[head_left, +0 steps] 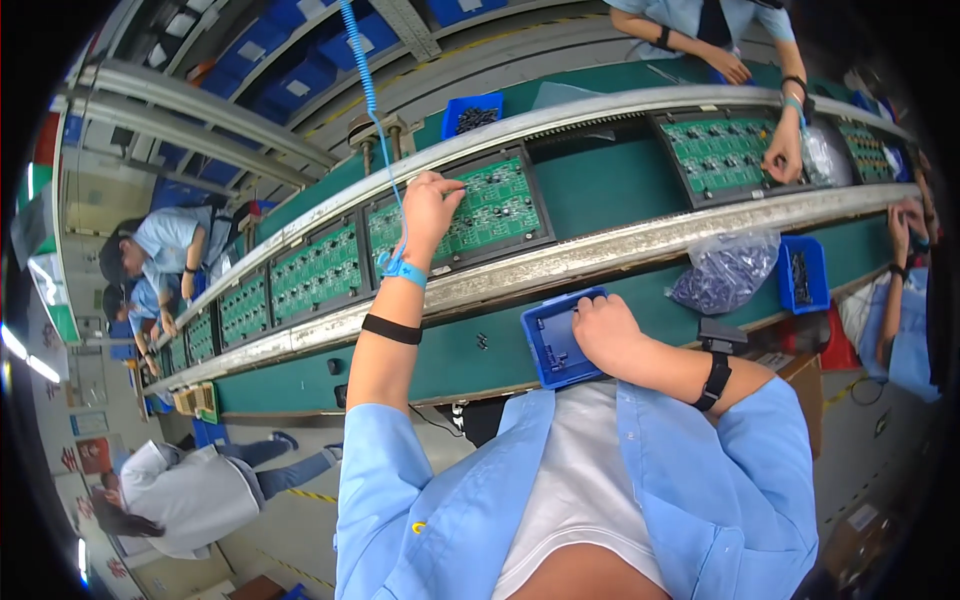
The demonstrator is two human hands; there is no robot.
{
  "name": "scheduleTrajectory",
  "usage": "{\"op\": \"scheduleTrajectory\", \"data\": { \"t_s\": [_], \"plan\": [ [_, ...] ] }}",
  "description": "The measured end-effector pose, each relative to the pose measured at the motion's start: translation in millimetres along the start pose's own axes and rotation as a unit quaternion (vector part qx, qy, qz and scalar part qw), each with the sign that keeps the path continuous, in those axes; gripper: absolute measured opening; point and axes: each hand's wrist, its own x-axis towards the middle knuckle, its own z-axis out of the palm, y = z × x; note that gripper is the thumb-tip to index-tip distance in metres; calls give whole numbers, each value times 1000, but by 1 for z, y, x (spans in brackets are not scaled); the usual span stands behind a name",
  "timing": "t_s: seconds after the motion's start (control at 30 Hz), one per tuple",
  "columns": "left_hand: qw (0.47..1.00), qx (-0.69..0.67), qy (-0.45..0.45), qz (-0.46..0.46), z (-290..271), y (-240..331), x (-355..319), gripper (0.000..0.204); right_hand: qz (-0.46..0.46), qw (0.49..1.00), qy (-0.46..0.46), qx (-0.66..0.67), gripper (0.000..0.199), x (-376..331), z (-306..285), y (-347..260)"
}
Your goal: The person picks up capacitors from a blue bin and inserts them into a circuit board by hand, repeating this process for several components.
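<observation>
My left hand reaches over a green circuit board set in a black frame on the line. Its thumb and fingers are pinched together near the board, and whatever small part they may hold is too small to make out. A blue wristband with a coiled blue cord circles that wrist. My right hand dips into a blue bin close to my body, its fingers curled in and partly hidden. A few small dark parts lie on the bin's floor.
Metal rails border the line, with more framed boards to the left. A bag of purplish parts and another blue bin stand at right. Across the line a co-worker's hand touches a board. Loose parts lie nearby.
</observation>
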Motion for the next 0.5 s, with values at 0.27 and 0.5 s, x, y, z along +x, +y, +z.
{"op": "scheduleTrajectory", "data": {
  "t_s": [0.27,0.5],
  "plan": [
    [998,61,-19,7,-7,-22,-2,17,-8,999,-22,-27,20,11,-20,-27],
    [996,85,-26,16,-15,-21,1,18,-15,999,-37,-33,20,18,-16,-35]
  ]
}}
